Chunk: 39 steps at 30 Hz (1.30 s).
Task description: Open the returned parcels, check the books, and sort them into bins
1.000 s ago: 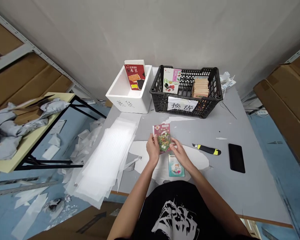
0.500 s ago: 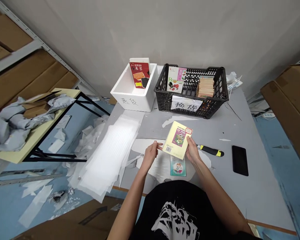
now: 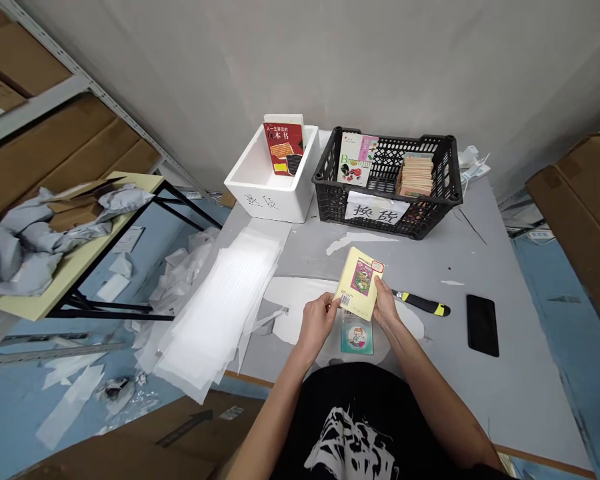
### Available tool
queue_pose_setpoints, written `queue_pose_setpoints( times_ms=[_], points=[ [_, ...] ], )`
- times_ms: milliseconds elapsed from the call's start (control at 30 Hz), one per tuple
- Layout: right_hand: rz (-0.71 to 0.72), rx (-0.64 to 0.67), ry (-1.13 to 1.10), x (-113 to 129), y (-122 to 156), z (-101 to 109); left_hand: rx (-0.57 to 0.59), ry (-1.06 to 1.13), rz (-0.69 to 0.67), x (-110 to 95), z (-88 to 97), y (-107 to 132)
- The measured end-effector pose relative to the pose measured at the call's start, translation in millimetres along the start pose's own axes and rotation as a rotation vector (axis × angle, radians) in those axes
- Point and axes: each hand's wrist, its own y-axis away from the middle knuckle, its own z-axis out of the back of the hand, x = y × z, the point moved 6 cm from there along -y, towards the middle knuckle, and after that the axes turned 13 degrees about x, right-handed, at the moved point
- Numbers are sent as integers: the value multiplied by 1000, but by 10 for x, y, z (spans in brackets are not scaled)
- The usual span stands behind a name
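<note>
A pale yellow book, with a purple picture, a red-edged label and a barcode, is held tilted above the table. My right hand grips its right edge, thumb on the cover. At the lower left corner, my left hand pinches the book between thumb and fingers. Beneath it lies a teal book with a round cartoon picture, its upper part covered by the yellow one. Both rest over a torn white sheet. Just right of my right hand is a black and yellow utility knife.
A white foam box with a red book stands at the back. Beside it, a black plastic crate holds several books. White foam sheets pile up on the left; a black phone lies right.
My left hand has moved right and closed on the book's lower left corner, where its fingers were apart from it before. The yellow book has dropped slightly, still in my right hand.
</note>
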Motion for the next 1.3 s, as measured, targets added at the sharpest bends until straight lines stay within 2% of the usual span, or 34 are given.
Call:
queue_pose_setpoints(
  times_ms=[233, 400, 467, 567, 700, 767, 833, 933, 1033, 1100, 1200, 1300],
  points=[
    [0, -13, -48, -64, 0, -4, 63, 164, 29, 37, -14, 32],
    [51, 20, 43, -12, 11, 2, 224, 389, 37, 305, -82, -77],
    [81, 58, 132, 8, 23, -16, 242, 497, 28, 403, -70, -186],
    [97, 132, 275, -41, 39, -92, 114, 500, 49, 471, 12, -367],
    [113, 154, 485, -136, 50, -214, -61, 244, 82, 445, 47, -490],
    [136, 146, 630, -141, 42, -249, -110, 193, 70, 487, 34, -501],
    [131, 166, 802, -150, 26, -237, -126, 203, 50, 614, 26, -514],
    [77, 145, 1108, -198, 27, -27, -128, 195, 145, 1003, 58, -562],
    [-28, -32, 1440, -303, 110, 377, -161, 138, 361, 1497, 111, -596],
    [-152, -104, 1566, -455, 189, 617, -177, 115, 444, 1744, 115, -609],
    [-273, -103, 1606, -715, 279, 782, -207, 74, 505, 1932, 93, -616],
    [-298, -137, 1614, -854, 314, 788, -264, 10, 506, 1901, 67, -602]
  ],
)
